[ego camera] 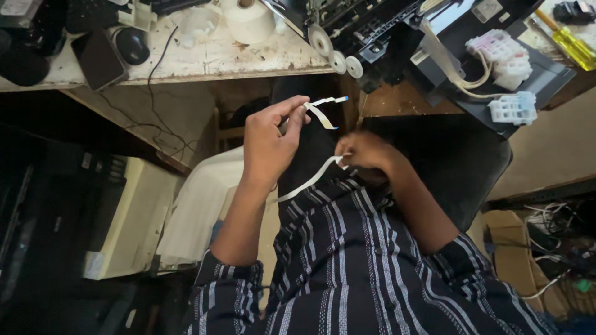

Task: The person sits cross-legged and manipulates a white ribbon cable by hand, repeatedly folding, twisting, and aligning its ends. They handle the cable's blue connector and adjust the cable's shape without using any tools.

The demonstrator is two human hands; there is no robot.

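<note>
The left hand is raised above the person's lap and pinches one end of a white ribbon cable between thumb and fingers; the blue-tipped ends of the cable stick out to the right of the fingertips. The right hand is lower, close to the striped shirt, and it is closed on another part of the white cable, which hangs down in a curve toward the left forearm. Both hands are just in front of the desk edge, below the opened printer that lies on it. To the right of the printer are white ink cartridges and a yellow screwdriver. On the left part of the desk lie a black mouse and a phone
</note>
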